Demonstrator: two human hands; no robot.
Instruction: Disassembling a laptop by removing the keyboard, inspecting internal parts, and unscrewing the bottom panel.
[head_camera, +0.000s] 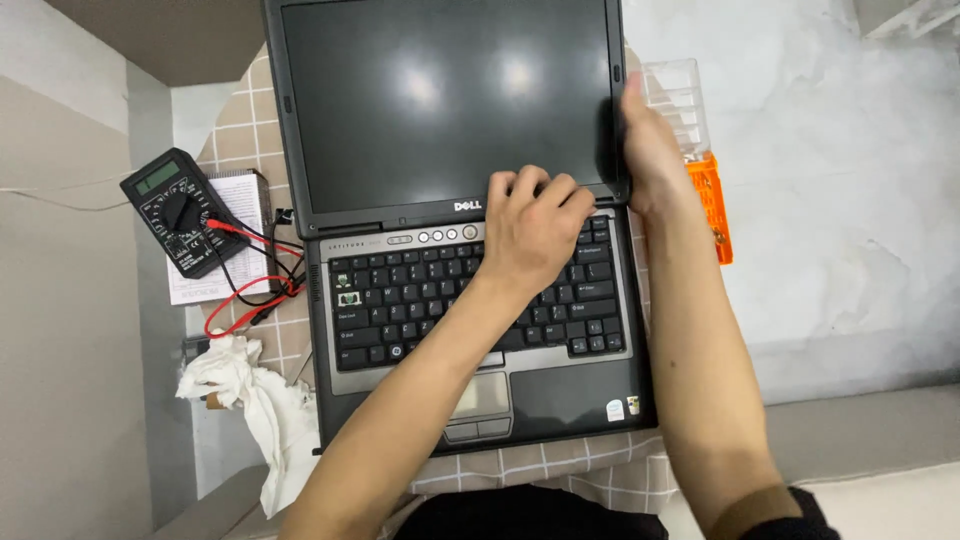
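Hands on laptop (400, 300): left (535, 225) curled at hinge, right (650, 150) gripping screen edge; multimeter (172, 208) beside.

An open laptop (470, 250) lies on a cloth (560, 470) in the middle, with the left hand (535, 225) on the upper right of its keyboard (450, 300) and the right hand (650, 150) at the right edge of its screen (440, 100). Left of the laptop a meter (172, 210) rests partly on a sheet of paper (235, 215), its leads (255, 275) trailing toward the laptop, and nearer the person lies a crumpled rag (255, 400). Just right of the right hand sits a plastic case (705, 170).
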